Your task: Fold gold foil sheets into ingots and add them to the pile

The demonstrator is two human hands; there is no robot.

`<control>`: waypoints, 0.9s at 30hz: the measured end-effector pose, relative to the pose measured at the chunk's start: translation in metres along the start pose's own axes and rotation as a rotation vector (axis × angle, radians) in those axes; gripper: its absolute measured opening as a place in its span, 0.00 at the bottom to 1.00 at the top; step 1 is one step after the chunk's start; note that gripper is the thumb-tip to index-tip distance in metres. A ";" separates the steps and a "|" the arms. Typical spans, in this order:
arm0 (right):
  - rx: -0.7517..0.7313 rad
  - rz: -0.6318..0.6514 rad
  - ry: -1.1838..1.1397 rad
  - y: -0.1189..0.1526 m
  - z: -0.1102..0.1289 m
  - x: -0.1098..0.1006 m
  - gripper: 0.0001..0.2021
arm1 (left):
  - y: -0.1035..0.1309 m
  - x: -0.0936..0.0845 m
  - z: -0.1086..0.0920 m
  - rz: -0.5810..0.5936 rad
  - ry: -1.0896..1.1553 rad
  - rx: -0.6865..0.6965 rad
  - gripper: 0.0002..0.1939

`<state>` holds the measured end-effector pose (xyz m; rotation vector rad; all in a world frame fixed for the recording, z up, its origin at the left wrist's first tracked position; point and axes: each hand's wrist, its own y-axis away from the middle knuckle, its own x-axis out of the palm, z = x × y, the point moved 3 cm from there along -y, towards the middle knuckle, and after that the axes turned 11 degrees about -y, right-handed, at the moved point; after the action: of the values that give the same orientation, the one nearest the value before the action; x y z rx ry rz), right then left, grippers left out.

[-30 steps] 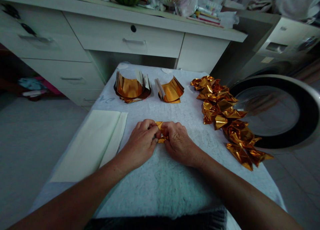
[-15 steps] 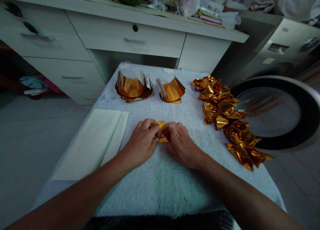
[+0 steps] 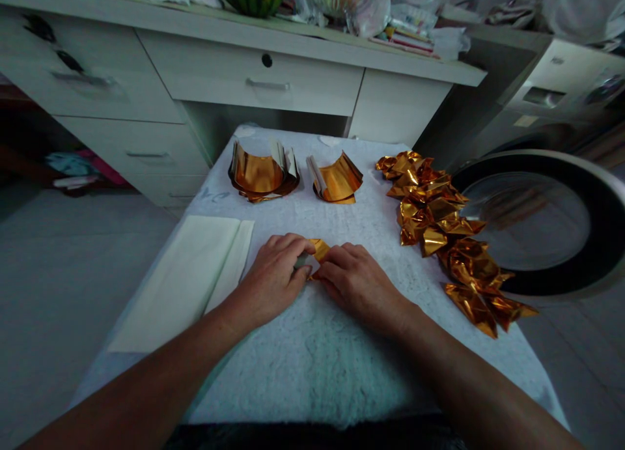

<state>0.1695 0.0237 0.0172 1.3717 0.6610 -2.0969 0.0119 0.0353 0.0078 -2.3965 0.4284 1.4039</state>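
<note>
— Where do we find the foil [image 3: 319, 248]?
— We find it between the left hand [image 3: 274, 277] and the right hand [image 3: 359, 282], above the cloth [image 3: 312, 365].
— How are these hands?
— Both are grasping the foil: the left at one side, the right with bent fingers at the other. The right fingertips we cannot see well.
— What is around?
— Beyond, we see two curved gold stacks [image 3: 258, 174]; at left, white paper [image 3: 178, 281]; at right, crumpled gold pieces [image 3: 434, 225].
</note>
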 end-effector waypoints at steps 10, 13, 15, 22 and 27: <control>-0.066 -0.062 0.093 0.003 -0.010 0.002 0.08 | 0.000 -0.001 0.007 -0.054 0.001 0.013 0.22; -0.063 -0.065 0.041 0.002 -0.015 -0.001 0.08 | 0.000 -0.001 0.007 -0.075 -0.023 0.027 0.24; -0.049 -0.079 0.011 0.002 -0.018 -0.002 0.08 | -0.001 -0.001 0.007 -0.082 -0.039 0.044 0.24; -0.004 -0.120 -0.129 0.002 -0.025 -0.004 0.09 | -0.003 -0.001 0.009 -0.089 -0.095 0.084 0.13; 0.007 -0.151 -0.232 0.003 -0.029 -0.007 0.10 | -0.002 -0.001 0.008 -0.111 -0.135 0.113 0.16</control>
<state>0.1933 0.0416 0.0133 1.0884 0.6788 -2.3337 0.0066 0.0408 0.0052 -2.1859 0.3261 1.4411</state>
